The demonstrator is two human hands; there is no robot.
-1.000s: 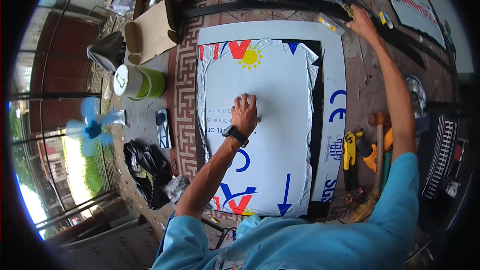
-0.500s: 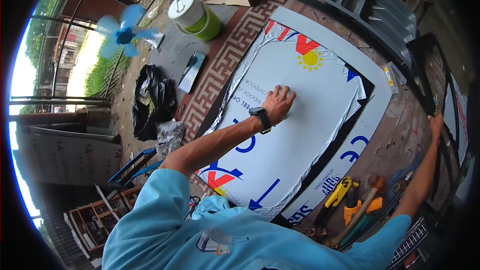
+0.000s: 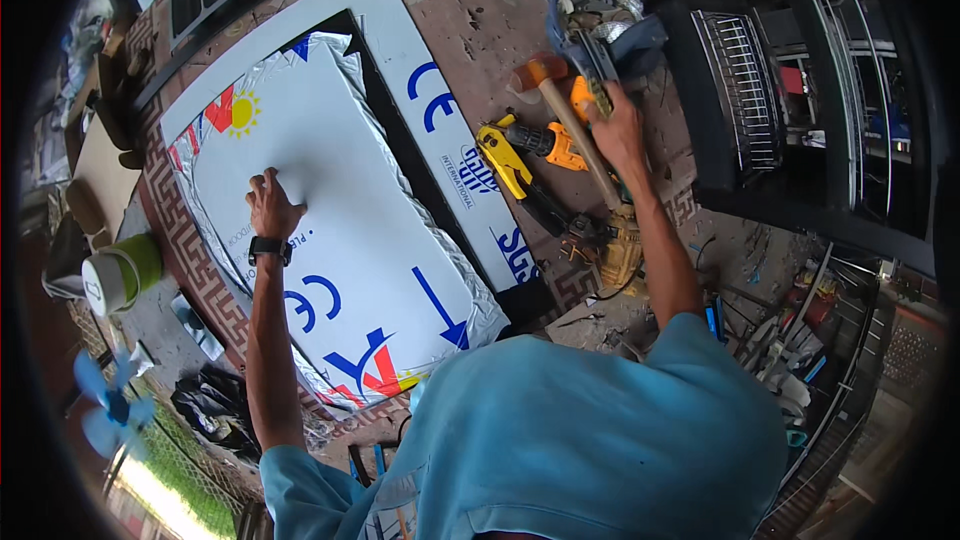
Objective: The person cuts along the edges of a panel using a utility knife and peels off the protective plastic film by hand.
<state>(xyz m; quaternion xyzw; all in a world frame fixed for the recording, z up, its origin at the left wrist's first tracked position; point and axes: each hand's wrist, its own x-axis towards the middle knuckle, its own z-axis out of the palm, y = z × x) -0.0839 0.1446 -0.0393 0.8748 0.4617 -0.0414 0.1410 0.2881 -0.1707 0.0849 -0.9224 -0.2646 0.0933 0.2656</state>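
Left hand (image 3: 272,206) rests on white panel (image 3: 345,190), fingers bent, slightly apart — right hand (image 3: 620,130) grips a slim tool (image 3: 599,90) near the mallet (image 3: 562,106).

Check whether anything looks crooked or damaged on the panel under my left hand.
Yes: the silver foil edging around the printed white panel is wrinkled and ragged, especially down its right side. It looks odd beside the panel's smooth middle.
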